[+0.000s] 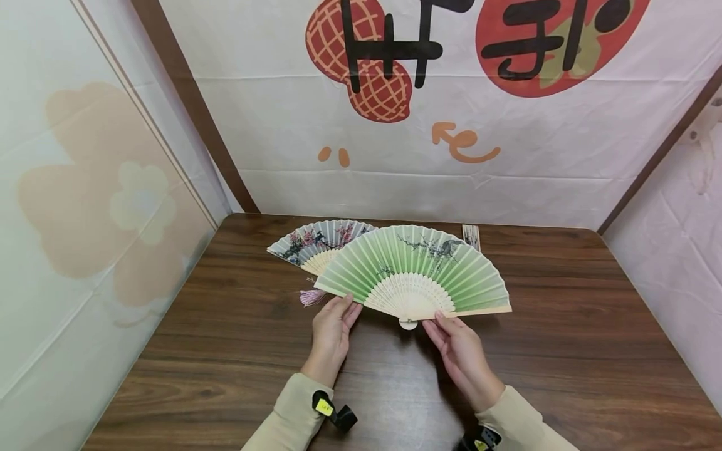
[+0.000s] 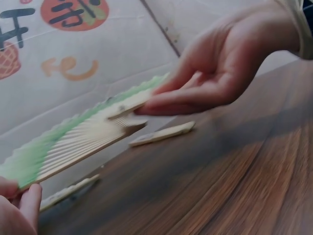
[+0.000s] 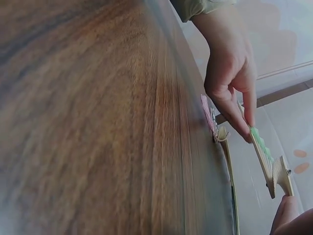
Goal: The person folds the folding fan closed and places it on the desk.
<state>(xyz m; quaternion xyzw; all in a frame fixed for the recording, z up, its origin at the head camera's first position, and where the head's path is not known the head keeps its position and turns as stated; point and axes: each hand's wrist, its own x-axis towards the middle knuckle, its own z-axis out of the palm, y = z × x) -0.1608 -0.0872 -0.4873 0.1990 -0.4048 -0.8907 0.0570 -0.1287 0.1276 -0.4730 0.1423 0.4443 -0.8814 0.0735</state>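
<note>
A green folding fan [image 1: 417, 266] with pale wooden ribs and a dark branch print is spread wide above the table, pivot toward me. My left hand [image 1: 333, 335] pinches its left outer rib between thumb and fingers. With thumb on top, my right hand [image 1: 459, 351] pinches the right outer rib close to the pivot. In the left wrist view, the right hand [image 2: 220, 63] grips the rib near the pivot. Behind the green fan lies a second open fan [image 1: 321, 241], grey with red blossoms, partly hidden. Its pink tassel [image 1: 312, 297] shows by the left fingers.
A folded fan [image 1: 471, 237] lies at the back of the brown wooden table [image 1: 570, 351], partly covered by the green fan in the head view. A printed white cloth [image 1: 271, 125] hangs behind the table, with more cloth panels at both sides.
</note>
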